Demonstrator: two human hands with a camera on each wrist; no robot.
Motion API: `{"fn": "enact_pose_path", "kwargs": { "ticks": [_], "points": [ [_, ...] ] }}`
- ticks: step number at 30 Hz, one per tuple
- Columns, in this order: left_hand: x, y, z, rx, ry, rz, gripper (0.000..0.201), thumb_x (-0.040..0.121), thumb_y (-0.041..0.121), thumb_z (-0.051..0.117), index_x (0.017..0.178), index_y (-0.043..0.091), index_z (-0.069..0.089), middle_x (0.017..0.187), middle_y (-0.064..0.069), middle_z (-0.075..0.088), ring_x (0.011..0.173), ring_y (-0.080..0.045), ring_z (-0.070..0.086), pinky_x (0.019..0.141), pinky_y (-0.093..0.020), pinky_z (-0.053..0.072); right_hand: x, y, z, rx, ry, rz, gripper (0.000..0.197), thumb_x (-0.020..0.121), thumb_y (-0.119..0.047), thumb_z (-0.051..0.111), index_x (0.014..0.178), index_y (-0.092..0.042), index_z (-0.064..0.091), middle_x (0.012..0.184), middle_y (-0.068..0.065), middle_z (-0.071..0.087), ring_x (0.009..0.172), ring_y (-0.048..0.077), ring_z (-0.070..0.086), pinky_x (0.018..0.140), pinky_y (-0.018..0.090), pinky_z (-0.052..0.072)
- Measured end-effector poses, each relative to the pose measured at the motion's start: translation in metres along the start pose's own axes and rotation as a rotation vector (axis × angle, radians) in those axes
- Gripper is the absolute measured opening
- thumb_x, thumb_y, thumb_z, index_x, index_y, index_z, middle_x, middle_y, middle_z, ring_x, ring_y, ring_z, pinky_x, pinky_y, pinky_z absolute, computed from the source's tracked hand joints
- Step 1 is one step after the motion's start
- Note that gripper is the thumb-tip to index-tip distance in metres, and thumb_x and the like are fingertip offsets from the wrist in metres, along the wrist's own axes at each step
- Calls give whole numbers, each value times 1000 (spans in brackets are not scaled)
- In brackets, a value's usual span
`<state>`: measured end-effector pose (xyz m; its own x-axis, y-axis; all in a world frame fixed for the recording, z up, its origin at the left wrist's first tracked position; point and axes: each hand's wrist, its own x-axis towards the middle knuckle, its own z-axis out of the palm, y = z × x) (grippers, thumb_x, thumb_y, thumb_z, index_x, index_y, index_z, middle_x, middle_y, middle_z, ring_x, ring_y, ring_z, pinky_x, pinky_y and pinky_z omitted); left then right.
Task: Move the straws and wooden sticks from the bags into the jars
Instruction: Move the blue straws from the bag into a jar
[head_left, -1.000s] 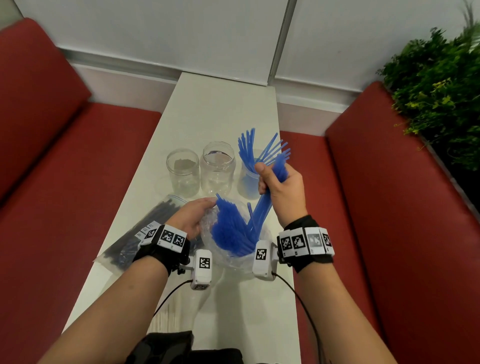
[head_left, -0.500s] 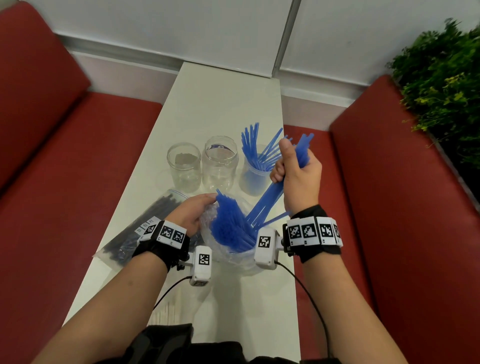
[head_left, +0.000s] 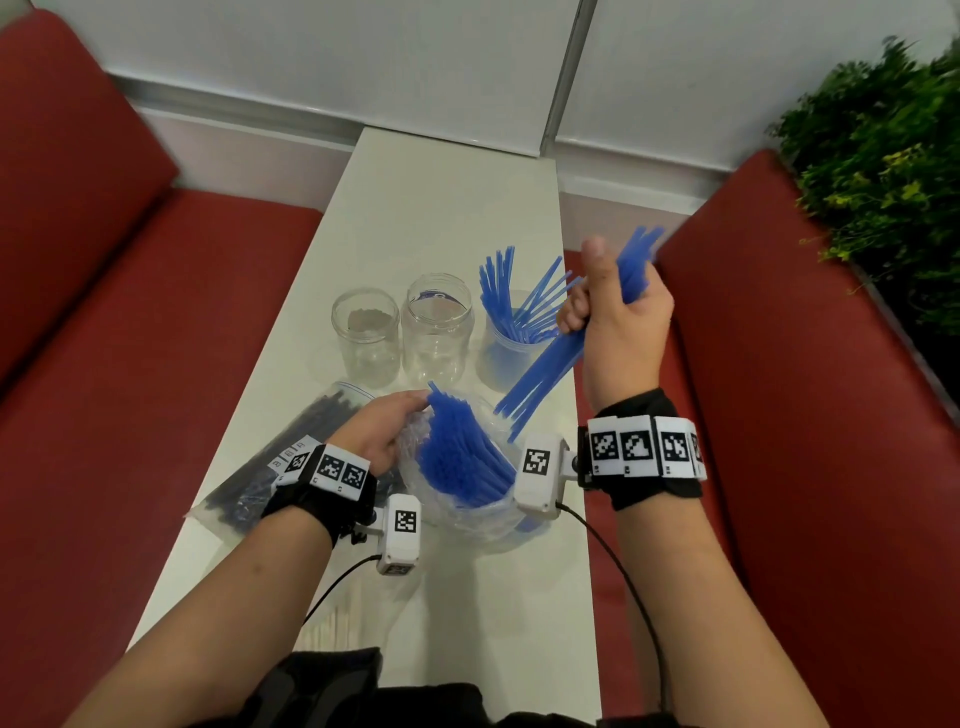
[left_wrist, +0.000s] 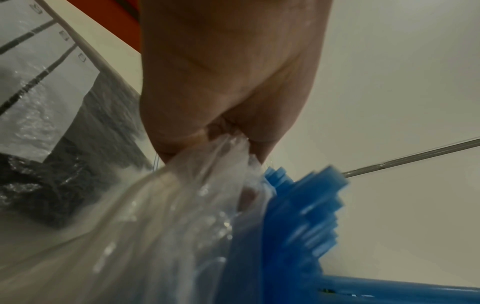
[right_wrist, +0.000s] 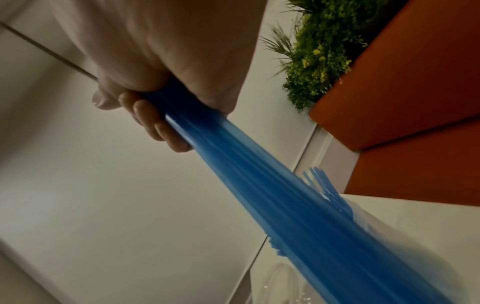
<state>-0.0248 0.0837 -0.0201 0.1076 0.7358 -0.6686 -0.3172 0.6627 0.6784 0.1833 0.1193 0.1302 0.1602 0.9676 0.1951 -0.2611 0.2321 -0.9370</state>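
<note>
One straw bundle (head_left: 550, 371), gripped, slanting up-right

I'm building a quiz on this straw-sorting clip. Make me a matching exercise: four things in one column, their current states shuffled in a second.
Things:
1. right hand
2. left hand
3. rightmost jar
4. middle jar

States:
A. holds no straws
B. holds the clear bag open
C. grips a bundle of blue straws
D. already has blue straws standing in it

Pairs: 1-C, 2-B, 3-D, 4-A

Head cam: above, facing fwd/down over narrow white table (head_left: 447, 218). Wrist cams: close-up, along palms; all share loose blue plastic straws (head_left: 540, 374) (right_wrist: 272, 185) (left_wrist: 298, 216).
</note>
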Motion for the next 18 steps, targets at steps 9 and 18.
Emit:
{"fn": "enact_pose_path", "kwargs": {
  "ticks": [9,18],
  "points": [
    [-2,-1,0,-12,18,14,30,100,24,64,123,5,70,115,-17,76,111,-34,71,98,-46,57,11,-24,16,-14,-36,-150,24,92,-30,71,74,-24,56,52,-1,48,46,18,42,51,32,40],
    [-3,0,5,-8,70,6,29,99,22,65,122,6,72,118,-16,75,112,-34,70,101,-48,55,99,-34,26,-86,160,-306,31,89,-23,76,72,-15,51,56,4,52,51,17,47,56,27,43]
  ]
}}
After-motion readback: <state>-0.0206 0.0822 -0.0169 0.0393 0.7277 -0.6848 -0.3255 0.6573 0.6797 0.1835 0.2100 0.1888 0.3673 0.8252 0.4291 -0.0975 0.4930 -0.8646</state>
